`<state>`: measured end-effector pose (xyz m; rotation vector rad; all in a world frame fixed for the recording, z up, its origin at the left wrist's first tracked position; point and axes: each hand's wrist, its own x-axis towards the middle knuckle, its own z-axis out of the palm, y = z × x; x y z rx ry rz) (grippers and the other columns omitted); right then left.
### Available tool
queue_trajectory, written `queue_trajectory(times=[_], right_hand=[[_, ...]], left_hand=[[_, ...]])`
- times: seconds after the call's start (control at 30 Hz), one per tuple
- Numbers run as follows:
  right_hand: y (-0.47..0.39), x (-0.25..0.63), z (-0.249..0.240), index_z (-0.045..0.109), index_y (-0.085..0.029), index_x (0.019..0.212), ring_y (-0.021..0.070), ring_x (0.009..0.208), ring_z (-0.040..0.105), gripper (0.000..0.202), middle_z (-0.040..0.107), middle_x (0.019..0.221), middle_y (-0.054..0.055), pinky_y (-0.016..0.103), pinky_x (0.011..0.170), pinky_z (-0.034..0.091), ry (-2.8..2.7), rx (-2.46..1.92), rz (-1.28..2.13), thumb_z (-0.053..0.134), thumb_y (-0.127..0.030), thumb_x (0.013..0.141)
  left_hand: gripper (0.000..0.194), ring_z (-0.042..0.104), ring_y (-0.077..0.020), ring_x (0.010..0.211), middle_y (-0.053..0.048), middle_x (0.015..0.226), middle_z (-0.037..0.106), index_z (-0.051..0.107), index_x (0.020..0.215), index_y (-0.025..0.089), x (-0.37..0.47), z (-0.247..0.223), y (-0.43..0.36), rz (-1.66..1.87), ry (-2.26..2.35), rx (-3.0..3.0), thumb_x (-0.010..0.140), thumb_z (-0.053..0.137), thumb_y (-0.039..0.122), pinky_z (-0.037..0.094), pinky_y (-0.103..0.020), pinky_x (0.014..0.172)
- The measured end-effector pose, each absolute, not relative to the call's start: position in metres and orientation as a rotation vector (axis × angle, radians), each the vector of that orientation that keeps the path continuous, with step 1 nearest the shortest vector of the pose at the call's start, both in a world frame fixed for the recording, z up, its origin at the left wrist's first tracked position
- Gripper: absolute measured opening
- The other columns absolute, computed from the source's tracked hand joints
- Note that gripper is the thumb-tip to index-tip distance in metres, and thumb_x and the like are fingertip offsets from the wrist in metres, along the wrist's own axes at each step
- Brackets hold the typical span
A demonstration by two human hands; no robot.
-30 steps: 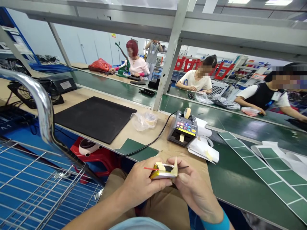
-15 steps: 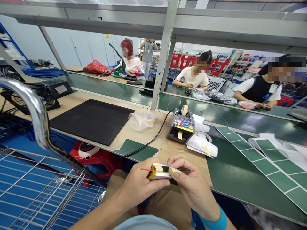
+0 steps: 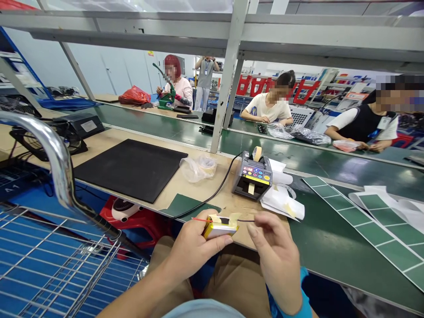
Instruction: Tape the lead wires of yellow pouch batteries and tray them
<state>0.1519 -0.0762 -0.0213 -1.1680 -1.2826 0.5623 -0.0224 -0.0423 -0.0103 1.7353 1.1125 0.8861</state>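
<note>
My left hand (image 3: 195,240) is closed on a silver battery pack (image 3: 220,230) with yellow edges, above my lap. Pale tape pieces (image 3: 233,217) lie over the pack's top edge, around a black strip. A red wire (image 3: 199,219) sticks out to the left and a dark wire (image 3: 246,220) to the right. My right hand (image 3: 273,247) is just right of the pack, thumb and fingers apart, its fingertips by the end of the dark wire. Beyond the hands stands a tape dispenser (image 3: 253,174) with a short piece of tape (image 3: 251,189) out of its front.
A black mat (image 3: 132,168), a clear plastic bag (image 3: 198,168) and a black cable lie on the bench. White papers (image 3: 283,203) and green label strips (image 3: 361,221) are on the right. A wire rack (image 3: 56,260) with a chrome handle stands left. Several people are across the bench.
My right hand has moved right, off the tape and pack, and its fingers have opened. The pack has risen slightly in view and more of it shows. The camera view has shifted a little.
</note>
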Motion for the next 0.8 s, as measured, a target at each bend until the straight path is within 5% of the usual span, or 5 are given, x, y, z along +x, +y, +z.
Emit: queue_trajectory(times=[0.13, 0.33, 0.5, 0.8], right_hand=[[-0.083, 0.155, -0.011, 0.065, -0.027, 0.098, 0.0189, 0.076, 0.047, 0.034, 0.052, 0.073, 0.003, 0.035, 0.072, 0.039, -1.741, -1.062, -0.133, 0.061, -0.002, 0.076], [-0.082, 0.152, -0.006, 0.062, -0.031, 0.107, 0.0252, 0.092, 0.045, 0.042, 0.056, 0.093, 0.006, 0.043, 0.082, 0.038, -1.823, -1.129, -0.369, 0.064, -0.003, 0.075], [-0.077, 0.155, -0.001, 0.061, -0.025, 0.101, 0.0237, 0.095, 0.044, 0.03, 0.054, 0.092, 0.007, 0.04, 0.082, 0.038, -1.884, -1.121, -0.112, 0.06, -0.004, 0.079], [-0.073, 0.174, 0.007, 0.055, -0.022, 0.081, 0.0161, 0.084, 0.047, 0.011, 0.048, 0.084, 0.002, 0.031, 0.075, 0.041, -1.929, -0.908, 0.881, 0.053, -0.014, 0.088]], left_hand=[[0.023, 0.058, -0.0147, 0.073, 0.001, 0.081, 0.064, 0.058, 0.09, 0.018, -0.022, -0.01, -0.042, 0.888, 1.127, 1.827, 0.078, 0.067, 0.035, 0.043, -0.021, 0.067], [0.023, 0.059, -0.0146, 0.071, 0.0, 0.078, 0.064, 0.055, 0.085, 0.018, -0.023, -0.012, -0.043, 0.911, 1.097, 2.091, 0.083, 0.062, 0.04, 0.042, -0.022, 0.064], [0.022, 0.063, -0.0167, 0.074, -0.003, 0.084, 0.067, 0.054, 0.096, 0.018, -0.027, -0.022, -0.04, 0.976, 1.03, 2.356, 0.085, 0.061, 0.037, 0.045, -0.024, 0.067], [0.013, 0.067, -0.0187, 0.086, -0.011, 0.094, 0.07, 0.052, 0.101, 0.015, -0.026, -0.034, -0.031, 1.387, 0.483, 2.602, 0.09, 0.053, 0.022, 0.054, -0.029, 0.075]])
